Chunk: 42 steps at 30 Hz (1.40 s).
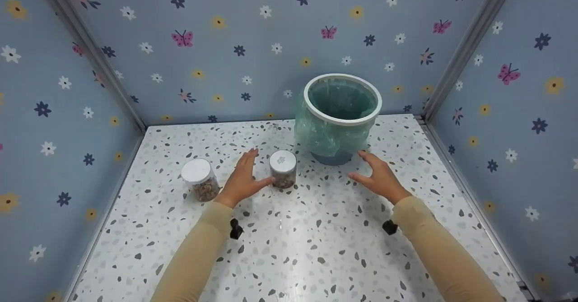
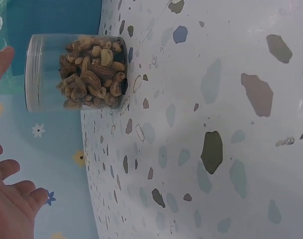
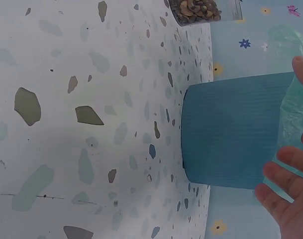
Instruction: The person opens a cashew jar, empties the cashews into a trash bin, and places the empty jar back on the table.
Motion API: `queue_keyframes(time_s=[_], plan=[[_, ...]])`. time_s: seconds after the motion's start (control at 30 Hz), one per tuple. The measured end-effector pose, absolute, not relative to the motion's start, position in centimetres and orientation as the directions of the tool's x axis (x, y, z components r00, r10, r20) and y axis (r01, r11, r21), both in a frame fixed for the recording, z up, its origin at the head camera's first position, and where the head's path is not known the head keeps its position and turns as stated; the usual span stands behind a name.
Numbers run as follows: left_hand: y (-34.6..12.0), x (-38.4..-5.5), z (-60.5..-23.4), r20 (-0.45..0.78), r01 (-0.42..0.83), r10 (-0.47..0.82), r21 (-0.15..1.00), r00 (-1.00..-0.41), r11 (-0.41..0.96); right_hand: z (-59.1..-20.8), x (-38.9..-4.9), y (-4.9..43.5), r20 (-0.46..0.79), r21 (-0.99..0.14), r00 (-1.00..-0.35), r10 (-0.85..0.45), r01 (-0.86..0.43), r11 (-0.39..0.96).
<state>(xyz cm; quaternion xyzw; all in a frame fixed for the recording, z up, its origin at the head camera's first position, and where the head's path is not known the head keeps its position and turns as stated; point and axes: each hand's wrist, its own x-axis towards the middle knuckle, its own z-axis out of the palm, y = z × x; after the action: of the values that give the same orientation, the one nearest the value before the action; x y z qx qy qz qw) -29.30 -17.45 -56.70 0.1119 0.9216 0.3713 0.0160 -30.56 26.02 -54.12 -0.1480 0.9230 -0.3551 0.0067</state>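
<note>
My left hand is held over the table between two clear jars with white lids, thumb and fingers spread, holding nothing. Its thumb tip overlaps the middle jar in the head view. The left wrist view shows peanut-like nuts filling much of a jar. To the left of that hand stands the other jar, also with brown nuts inside. My right hand has spread fingers and holds nothing; it is in front of the blue waste bin, whose green liner hangs over the outside.
A white ring edges the bin's top, near the back wall. Flower-patterned walls enclose the back and both sides of the speckled white table. Small black pieces show beside both wrists.
</note>
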Motion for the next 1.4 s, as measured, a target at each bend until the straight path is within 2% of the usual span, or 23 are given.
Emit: queue_keyframes(time_s=[0.2,0.57,0.77,1.0,1.4], plan=[[-17.4,-29.4,-56.8,0.067,0.190,0.199,0.687,-0.978,0.701,-54.2,-30.8,25.2,0.092,-0.642,-0.957,-0.276,-0.269,0.718],[-16.6,-29.8,-57.4,0.084,0.167,0.161,0.764,-0.983,0.624,-54.7,-30.9,24.2,0.129,-0.681,-0.953,-0.273,-0.285,0.675],[-16.2,-30.0,-57.7,0.065,0.142,0.148,0.788,-0.987,0.599,-54.8,-30.9,23.6,0.126,-0.699,-0.956,-0.265,-0.275,0.660],[-15.7,-30.3,-58.5,0.035,0.096,0.118,0.821,-0.992,0.563,-55.2,-30.9,23.0,0.185,-0.740,-0.946,-0.268,-0.313,0.595],[-14.7,-30.9,-59.7,0.043,0.084,0.092,0.864,-0.995,0.497,-55.6,-30.4,21.7,0.170,-0.760,-0.961,-0.220,-0.270,0.591]])
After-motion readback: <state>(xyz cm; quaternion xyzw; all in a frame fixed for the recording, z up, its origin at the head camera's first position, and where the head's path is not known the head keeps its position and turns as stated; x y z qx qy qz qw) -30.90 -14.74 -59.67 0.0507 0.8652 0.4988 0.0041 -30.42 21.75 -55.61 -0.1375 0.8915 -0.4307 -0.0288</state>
